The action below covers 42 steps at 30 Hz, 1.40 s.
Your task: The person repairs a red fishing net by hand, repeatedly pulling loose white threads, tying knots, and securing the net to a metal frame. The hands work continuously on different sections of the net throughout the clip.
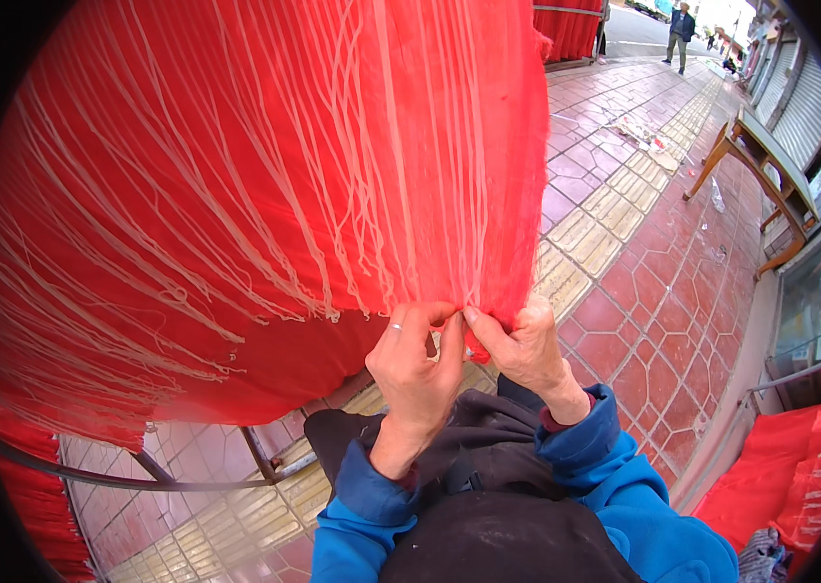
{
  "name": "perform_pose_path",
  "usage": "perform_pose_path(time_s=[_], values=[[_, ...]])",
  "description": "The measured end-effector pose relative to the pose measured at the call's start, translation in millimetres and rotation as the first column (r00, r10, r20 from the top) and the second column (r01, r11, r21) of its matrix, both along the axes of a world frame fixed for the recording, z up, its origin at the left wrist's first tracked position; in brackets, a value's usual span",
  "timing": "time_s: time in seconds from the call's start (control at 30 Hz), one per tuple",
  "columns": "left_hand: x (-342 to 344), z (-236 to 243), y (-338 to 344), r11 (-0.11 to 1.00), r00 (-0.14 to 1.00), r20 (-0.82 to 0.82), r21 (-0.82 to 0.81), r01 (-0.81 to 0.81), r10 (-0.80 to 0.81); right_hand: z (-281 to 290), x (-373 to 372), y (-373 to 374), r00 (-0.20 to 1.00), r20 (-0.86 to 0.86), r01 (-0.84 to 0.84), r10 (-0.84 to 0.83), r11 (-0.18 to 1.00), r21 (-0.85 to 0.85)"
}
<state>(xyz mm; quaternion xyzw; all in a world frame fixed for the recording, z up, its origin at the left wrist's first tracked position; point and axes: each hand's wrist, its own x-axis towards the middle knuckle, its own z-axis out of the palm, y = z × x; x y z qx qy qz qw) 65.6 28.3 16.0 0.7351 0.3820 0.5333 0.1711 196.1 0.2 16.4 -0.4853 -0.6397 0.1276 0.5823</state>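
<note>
A large red cloth (284, 146) hangs before me, with long pale fringe threads (357, 185) running down over it. Several threads gather into a point at the cloth's lower right edge, right where my fingertips meet. My left hand (415, 364), a ring on one finger, pinches the thread ends between thumb and forefinger. Close against it, my right hand (532, 355) pinches the same bunch, its thumb pointing left and its other fingers curled by the red edge. Whether a knot sits between the fingertips is too small to tell.
A curved metal rail (129, 473) runs below the cloth at left. More red fringed cloth (780, 466) lies at lower right. A wooden table (770, 160) stands along the shopfronts on the right. A person (680, 39) stands far off on the tiled pavement (644, 330).
</note>
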Motion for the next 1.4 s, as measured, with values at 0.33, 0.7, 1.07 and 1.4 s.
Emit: perform_pose_path(time_s=[0.33,0.7,1.07,1.4], values=[[1.1,3.9,7.4,0.999,1.000,-0.022,0.044,0.007,-0.006,3.0,0.4,5.2,0.994,0.094,0.049,-0.062,0.989,0.139],[-12.8,-17.5,7.5,0.805,0.777,0.602,-0.362,0.470,-0.183,-5.2,4.9,2.8,0.981,-0.196,-0.017,-0.007,0.992,-0.124],[-8.1,-23.6,5.8,0.604,0.470,0.855,-0.260,0.754,-0.219,-24.6,6.2,1.3,0.815,-0.569,-0.251,0.112,0.952,-0.172],[-6.4,-30.1,8.8,0.578,0.363,0.924,-0.232,0.782,-0.121,-57.8,-3.3,1.1,0.678,-0.728,-0.265,0.103,0.958,-0.112]])
